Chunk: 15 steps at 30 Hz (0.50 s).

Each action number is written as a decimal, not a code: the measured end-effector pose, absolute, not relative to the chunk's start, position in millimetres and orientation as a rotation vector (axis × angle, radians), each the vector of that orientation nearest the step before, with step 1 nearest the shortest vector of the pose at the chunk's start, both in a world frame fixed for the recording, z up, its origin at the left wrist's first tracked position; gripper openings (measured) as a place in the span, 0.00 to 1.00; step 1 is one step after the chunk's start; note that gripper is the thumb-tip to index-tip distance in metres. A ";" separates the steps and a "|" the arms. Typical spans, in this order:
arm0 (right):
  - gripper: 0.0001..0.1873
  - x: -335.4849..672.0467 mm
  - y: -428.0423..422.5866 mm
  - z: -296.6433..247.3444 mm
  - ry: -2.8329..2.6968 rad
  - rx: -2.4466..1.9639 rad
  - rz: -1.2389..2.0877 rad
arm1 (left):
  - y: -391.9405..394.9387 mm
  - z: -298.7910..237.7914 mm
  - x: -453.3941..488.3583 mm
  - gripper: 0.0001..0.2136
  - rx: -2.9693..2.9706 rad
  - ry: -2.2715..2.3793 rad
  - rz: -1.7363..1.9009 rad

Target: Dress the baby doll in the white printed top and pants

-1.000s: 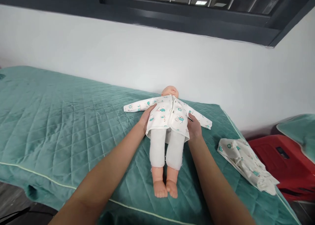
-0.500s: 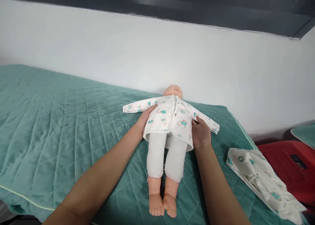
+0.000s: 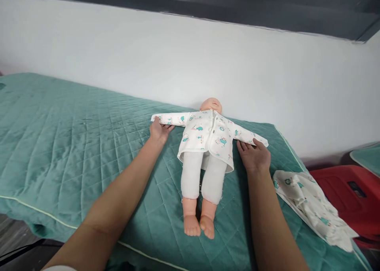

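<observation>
A baby doll [image 3: 204, 152] lies face up on a green quilted bed [image 3: 74, 140], head toward the wall. It wears a white printed shirt with teal figures and has white cloth legs and bare plastic feet. My left hand [image 3: 158, 129] rests on the end of the doll's outstretched sleeve at the left, fingers touching the cuff. My right hand [image 3: 253, 154] lies flat with fingers stretched out, fingertips on the other sleeve at the right.
A crumpled piece of the same printed cloth [image 3: 311, 207] lies on the bed's right corner. A red plastic object [image 3: 347, 192] stands beyond the bed's right edge. A white wall [image 3: 190, 61] runs behind the bed, under a dark window frame.
Both hands have moved outward from the doll's waist along the sleeves to their ends. The doll's arms now lie spread straighter.
</observation>
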State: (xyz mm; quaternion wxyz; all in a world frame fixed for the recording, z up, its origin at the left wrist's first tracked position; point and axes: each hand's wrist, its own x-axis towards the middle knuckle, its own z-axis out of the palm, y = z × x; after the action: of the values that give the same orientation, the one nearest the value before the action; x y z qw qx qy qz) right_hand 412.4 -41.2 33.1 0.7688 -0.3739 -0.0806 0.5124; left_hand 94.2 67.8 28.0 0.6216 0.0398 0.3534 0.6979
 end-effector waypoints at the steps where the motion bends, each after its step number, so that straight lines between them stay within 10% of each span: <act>1: 0.14 413.6 -41.5 33.1 -0.172 -0.816 1.099 | 69.8 26.9 92.5 0.11 0.091 0.823 1.622; 15: 0.16 426.6 -43.4 32.4 -0.141 -0.846 1.044 | 86.2 20.5 80.6 0.07 0.082 0.943 1.823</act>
State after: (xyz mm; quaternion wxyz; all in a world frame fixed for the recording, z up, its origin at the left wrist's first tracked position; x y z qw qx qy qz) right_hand 426.6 -43.4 32.4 0.7805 -0.3914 -0.0653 0.4830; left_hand 80.6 86.2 20.5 0.5174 0.0342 0.3931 0.7593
